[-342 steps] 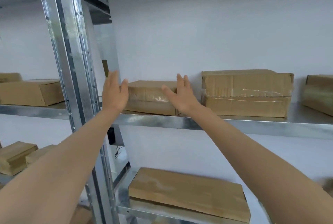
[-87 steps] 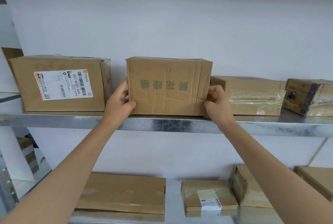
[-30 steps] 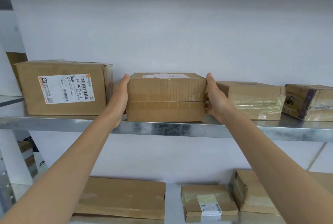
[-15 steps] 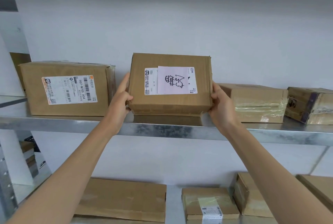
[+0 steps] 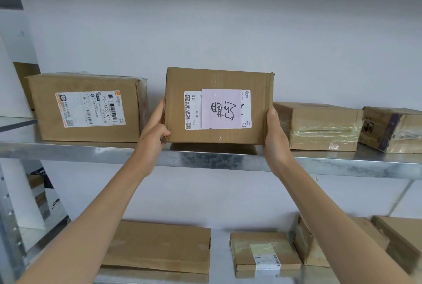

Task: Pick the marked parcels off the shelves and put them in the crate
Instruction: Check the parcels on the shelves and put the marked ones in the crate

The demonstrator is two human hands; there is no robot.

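A brown cardboard parcel (image 5: 219, 78) is tipped up toward me on the upper metal shelf (image 5: 205, 159), its bottom edge at the shelf front. Its facing side carries a white shipping label and a pale pink note with black handwriting. My left hand (image 5: 151, 134) grips its lower left edge, thumb on the front. On the opposite side, my right hand (image 5: 275, 137) holds the lower right edge. No crate is in view.
A large labelled box (image 5: 86, 110) stands left of the parcel. Two taped boxes (image 5: 319, 128) (image 5: 392, 130) lie to its right. The lower shelf holds a flat parcel (image 5: 157, 247), a small labelled parcel (image 5: 262, 254) and more boxes (image 5: 319, 245) at right. A shelf upright (image 5: 9, 226) is at far left.
The parcel lay flat a second ago with my hands on its sides. It has been tipped up, label face toward me, and is now slightly nearer and larger in view.
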